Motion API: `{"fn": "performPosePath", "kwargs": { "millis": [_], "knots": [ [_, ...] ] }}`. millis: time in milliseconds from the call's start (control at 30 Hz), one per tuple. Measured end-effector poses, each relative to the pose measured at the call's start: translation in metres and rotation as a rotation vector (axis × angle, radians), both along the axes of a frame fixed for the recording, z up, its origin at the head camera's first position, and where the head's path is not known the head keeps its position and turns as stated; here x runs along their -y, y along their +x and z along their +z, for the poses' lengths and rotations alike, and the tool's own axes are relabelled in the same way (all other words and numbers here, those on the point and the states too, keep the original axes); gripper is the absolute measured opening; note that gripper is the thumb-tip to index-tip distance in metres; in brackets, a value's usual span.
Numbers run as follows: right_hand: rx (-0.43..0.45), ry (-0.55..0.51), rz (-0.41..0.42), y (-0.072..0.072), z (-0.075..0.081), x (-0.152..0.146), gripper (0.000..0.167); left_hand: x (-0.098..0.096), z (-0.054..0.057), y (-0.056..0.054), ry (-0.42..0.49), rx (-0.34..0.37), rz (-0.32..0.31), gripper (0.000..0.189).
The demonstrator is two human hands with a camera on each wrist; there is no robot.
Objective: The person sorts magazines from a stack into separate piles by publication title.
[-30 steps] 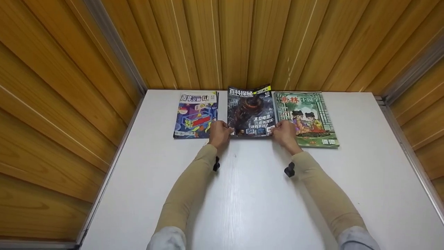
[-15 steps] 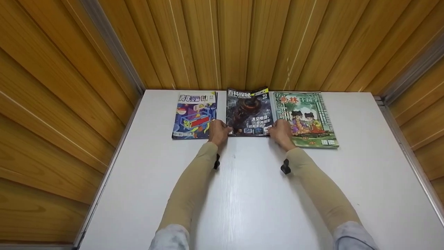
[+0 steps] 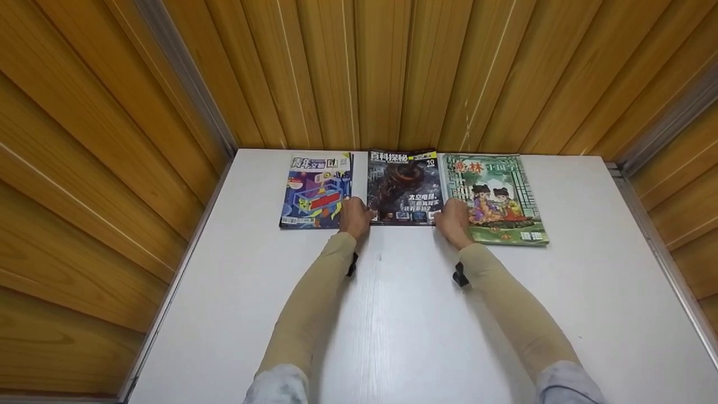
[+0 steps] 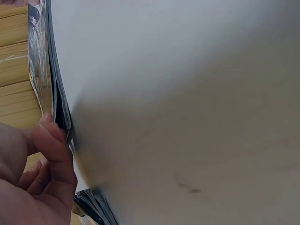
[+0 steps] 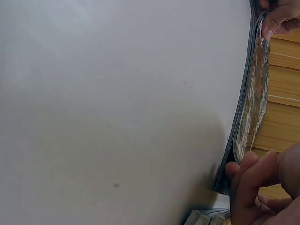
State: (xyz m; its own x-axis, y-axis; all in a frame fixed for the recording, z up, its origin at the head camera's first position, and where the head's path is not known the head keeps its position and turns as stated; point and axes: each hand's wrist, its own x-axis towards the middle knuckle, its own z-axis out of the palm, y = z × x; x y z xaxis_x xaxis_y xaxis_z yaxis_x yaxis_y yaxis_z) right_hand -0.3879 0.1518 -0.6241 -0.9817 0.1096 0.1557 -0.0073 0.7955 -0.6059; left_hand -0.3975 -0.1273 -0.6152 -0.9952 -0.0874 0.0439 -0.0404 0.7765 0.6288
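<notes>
A dark magazine (image 3: 403, 188) with white lettering lies at the middle of the table's far side, cover up. My left hand (image 3: 355, 217) pinches its lower left corner, while my right hand (image 3: 453, 223) grips the lower right one. In the left wrist view, the thumb and curled index finger of the left hand (image 4: 47, 164) meet at the magazine's edge (image 4: 55, 79). The right wrist view shows the right hand (image 5: 262, 187) at the opposite corner, with the cover bowed up over the dark pages (image 5: 240, 110).
A purple-and-blue magazine (image 3: 314, 193) lies left of the middle one, partly behind the left hand. A green magazine pile (image 3: 499, 196) with two cartoon figures lies to the right. Wood-look panels (image 3: 387, 73) stand behind the white table (image 3: 392, 325) and along both sides.
The dark magazine's raised, wavy top edge has come down and lies flatter. My right hand has shifted slightly left, and both hands keep their hold on the lower corners.
</notes>
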Motion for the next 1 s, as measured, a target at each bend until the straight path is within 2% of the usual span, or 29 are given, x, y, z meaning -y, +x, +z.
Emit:
{"fn": "performPosePath", "kwargs": {
  "millis": [133, 300, 400, 500, 600, 700, 800, 867, 933, 967, 1000],
  "knots": [
    [0.037, 0.029, 0.002, 0.000, -0.001, 0.002, 0.034, 0.002, -0.005, -0.001, -0.074, -0.041, -0.017, 0.046],
    [0.089, 0.067, -0.019, -0.003, 0.003, 0.004, 0.020, 0.000, -0.003, -0.001, -0.103, -0.032, -0.012, 0.026],
    [0.078, 0.080, -0.027, -0.007, 0.004, 0.004, 0.013, -0.002, 0.002, 0.000, -0.112, -0.020, 0.010, 0.024],
    [0.050, 0.066, -0.024, -0.008, 0.005, 0.005, 0.021, -0.003, 0.005, 0.002, -0.107, -0.034, 0.026, 0.022],
    [0.014, 0.022, -0.014, -0.003, 0.008, 0.006, 0.040, -0.002, 0.008, 0.006, -0.090, -0.067, 0.020, 0.021],
    [-0.017, -0.048, 0.010, 0.011, 0.017, 0.006, 0.054, 0.003, 0.015, 0.016, -0.069, -0.076, -0.010, 0.024],
    [-0.025, -0.081, 0.029, 0.040, 0.038, 0.008, 0.045, 0.010, 0.012, 0.029, -0.050, -0.098, -0.023, 0.024],
    [-0.039, -0.058, 0.037, 0.059, 0.049, 0.007, 0.039, 0.016, 0.015, 0.040, -0.045, -0.097, -0.040, 0.024],
    [-0.022, -0.029, 0.042, 0.078, 0.065, 0.005, 0.042, 0.023, 0.021, 0.053, -0.037, -0.110, -0.051, 0.022],
    [-0.020, -0.014, 0.048, 0.084, 0.068, 0.002, 0.043, 0.027, 0.028, 0.061, -0.042, -0.124, -0.067, 0.022],
    [-0.022, -0.003, 0.058, 0.089, 0.070, -0.002, 0.043, 0.033, 0.029, 0.066, -0.049, -0.158, -0.078, 0.023]
  ]
}}
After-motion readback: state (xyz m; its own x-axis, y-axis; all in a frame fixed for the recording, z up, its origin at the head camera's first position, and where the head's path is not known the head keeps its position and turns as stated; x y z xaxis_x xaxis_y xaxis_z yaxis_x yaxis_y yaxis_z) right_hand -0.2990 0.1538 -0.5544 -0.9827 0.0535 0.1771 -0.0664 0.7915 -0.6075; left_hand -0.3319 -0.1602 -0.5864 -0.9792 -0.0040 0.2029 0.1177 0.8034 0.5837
